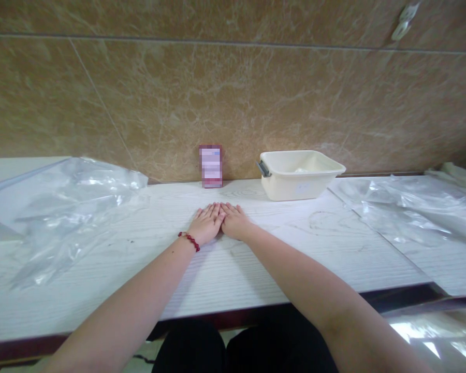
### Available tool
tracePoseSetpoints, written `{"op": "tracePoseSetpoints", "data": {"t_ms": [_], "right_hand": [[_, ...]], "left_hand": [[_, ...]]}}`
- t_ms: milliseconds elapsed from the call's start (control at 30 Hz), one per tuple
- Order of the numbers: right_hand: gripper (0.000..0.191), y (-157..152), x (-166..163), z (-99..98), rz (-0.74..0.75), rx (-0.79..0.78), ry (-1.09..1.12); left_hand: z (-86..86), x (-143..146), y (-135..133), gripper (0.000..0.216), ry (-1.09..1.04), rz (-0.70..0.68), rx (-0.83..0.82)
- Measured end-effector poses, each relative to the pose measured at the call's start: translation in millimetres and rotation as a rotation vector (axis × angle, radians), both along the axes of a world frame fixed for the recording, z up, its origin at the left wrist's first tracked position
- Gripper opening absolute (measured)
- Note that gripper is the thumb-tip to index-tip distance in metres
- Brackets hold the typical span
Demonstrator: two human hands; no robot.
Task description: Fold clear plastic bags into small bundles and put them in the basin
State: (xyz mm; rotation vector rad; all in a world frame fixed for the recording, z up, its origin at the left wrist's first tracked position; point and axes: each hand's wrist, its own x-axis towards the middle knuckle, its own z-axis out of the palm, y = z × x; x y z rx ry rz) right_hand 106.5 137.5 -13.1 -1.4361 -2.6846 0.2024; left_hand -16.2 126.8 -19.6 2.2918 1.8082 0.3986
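Red beaded bracelet (191,240), black trousers (188,347)

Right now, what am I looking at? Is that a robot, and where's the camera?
No robot here: these are a person's own bare hands. There is just one picture, from a camera worn on the person's head, looking forward and down. The left hand, with a red bead bracelet at its wrist, and the right hand lie flat, side by side, on a white tabletop. Neither holds anything. Beyond them, a small rectangular thing stands upright, its front blurred. To its right sits a cream tub. Clear plastic lies at both sides.
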Motion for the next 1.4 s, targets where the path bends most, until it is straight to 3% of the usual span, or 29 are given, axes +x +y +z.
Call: {"op": "tracePoseSetpoints", "data": {"t_ms": [467, 667, 800, 1067, 1267, 1400], "right_hand": [[0.048, 11, 18, 1.1, -0.158, -0.024, 0.058], [0.031, 29, 26, 11.5, -0.254, 0.157, 0.286], [0.022, 35, 29, 10.3, -0.268, 0.178, 0.369], [0.023, 35, 28, 8.1, -0.073, 0.052, 0.541], [0.032, 26, 26, 17.4, 0.114, -0.032, 0.557], [0.032, 20, 28, 26.6, 0.093, -0.077, 0.523]], "left_hand": [[2.5, -9, 1, 0.045, 0.093, 0.025, 0.045], [10.1, -34, 16, 0.037, 0.103, 0.302, 0.111], [6.3, -39, 20, 0.037, 0.097, 0.356, 0.083], [3.3, -38, 24, 0.02, -0.088, 0.169, 0.114], [7.3, -35, 21, 0.014, -0.473, 0.001, 0.171], [11.5, -30, 17, 0.028, -0.794, -0.068, 0.187]]}}
